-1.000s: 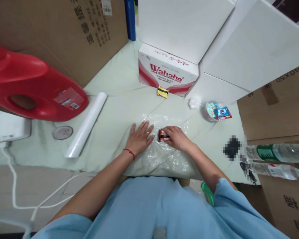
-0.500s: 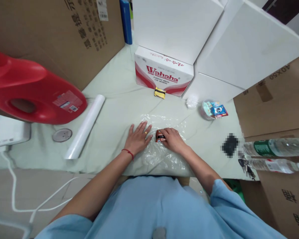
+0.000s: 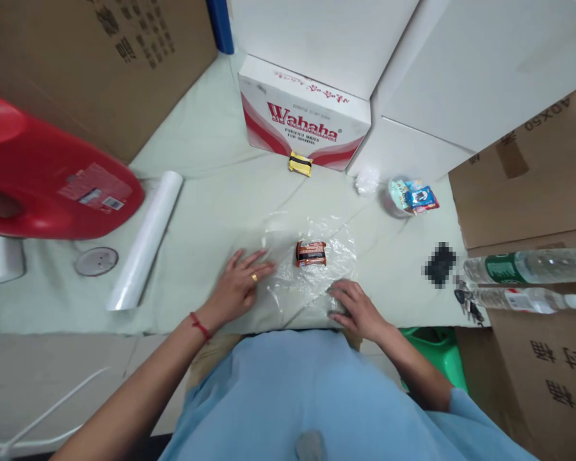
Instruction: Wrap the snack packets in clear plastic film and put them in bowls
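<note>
A small snack packet (image 3: 311, 253) in a reddish-brown wrapper with a dark band lies on a crinkled sheet of clear plastic film (image 3: 292, 282). Beside the film's left edge, my left hand (image 3: 235, 288) rests palm down with fingers stretched and apart, a ring on one of them. Neither hand touches the packet. My right hand (image 3: 358, 310) is at the film's near right corner, its fingers curled around the crumpled film; the exact grip is partly hidden.
A yellow packet (image 3: 300, 164) lies against the Wahaba box (image 3: 307, 121). To the right are a crumpled plastic ball (image 3: 367, 182), a tub of packets (image 3: 398, 198), bottles (image 3: 532, 266) and keys (image 3: 468, 307). At left lie a white roll (image 3: 146, 240) and a red jug (image 3: 77, 186).
My right hand has let go of the snack packet and moved back toward me to the film's near corner. My left hand has slid left and nearer. The view has shifted slightly.
</note>
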The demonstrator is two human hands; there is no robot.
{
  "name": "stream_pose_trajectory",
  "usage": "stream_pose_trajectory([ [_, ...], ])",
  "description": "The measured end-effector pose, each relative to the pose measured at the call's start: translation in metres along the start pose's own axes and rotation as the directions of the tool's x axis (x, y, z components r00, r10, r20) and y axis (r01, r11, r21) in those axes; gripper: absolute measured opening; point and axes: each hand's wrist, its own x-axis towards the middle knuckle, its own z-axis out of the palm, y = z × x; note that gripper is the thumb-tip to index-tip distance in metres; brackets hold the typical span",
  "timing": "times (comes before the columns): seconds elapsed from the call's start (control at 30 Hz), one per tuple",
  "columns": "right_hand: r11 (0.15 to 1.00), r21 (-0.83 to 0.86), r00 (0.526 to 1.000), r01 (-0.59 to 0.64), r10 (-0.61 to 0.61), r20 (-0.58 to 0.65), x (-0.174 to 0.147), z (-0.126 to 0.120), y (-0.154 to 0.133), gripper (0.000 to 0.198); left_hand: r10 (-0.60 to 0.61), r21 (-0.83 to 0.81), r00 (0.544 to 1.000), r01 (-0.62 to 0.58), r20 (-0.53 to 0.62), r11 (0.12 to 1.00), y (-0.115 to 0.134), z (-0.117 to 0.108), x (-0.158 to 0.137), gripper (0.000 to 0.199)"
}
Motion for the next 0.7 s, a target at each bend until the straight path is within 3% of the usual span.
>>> stream_pose_trajectory([
  [0.1,0.998,-0.045,0.998,-0.045,0.043,-0.05,-0.007,0.014,0.0,0.027,0.032,-0.062,0.995,-0.027,0.096,0.998,-0.008,0.001,-0.013,0.066],
  [0.17,0.998,-0.034,0.994,-0.045,0.041,-0.101,0.001,0.014,0.002,0.023,-0.006,-0.056,0.997,0.01,0.083,0.998,-0.01,0.002,-0.012,0.054],
  [0.3,0.999,0.053,0.995,0.008,-0.003,-0.102,0.037,-0.012,0.004,0.021,-0.064,-0.045,0.998,0.064,0.002,0.997,-0.008,0.003,0.006,0.032],
  [0.43,0.982,0.19,0.997,-0.005,0.02,-0.077,0.078,-0.044,0.013,0.017,-0.137,-0.097,0.988,0.131,-0.064,0.987,-0.004,0.004,0.028,0.034],
  [0.53,0.917,0.349,0.978,-0.195,0.208,-0.001,0.103,-0.055,0.03,0.019,-0.274,-0.147,0.955,0.256,-0.113,0.955,0.0,0.006,0.044,0.039],
  [0.63,0.747,0.509,0.897,-0.427,0.422,0.132,0.119,-0.054,0.05,0.026,-0.398,-0.178,0.902,0.369,-0.167,0.912,0.003,0.009,0.057,0.04],
  [0.7,0.654,0.567,0.85,-0.5,0.497,0.176,0.125,-0.051,0.063,0.031,-0.461,-0.177,0.869,0.433,-0.179,0.884,0.004,0.011,0.063,0.04],
])
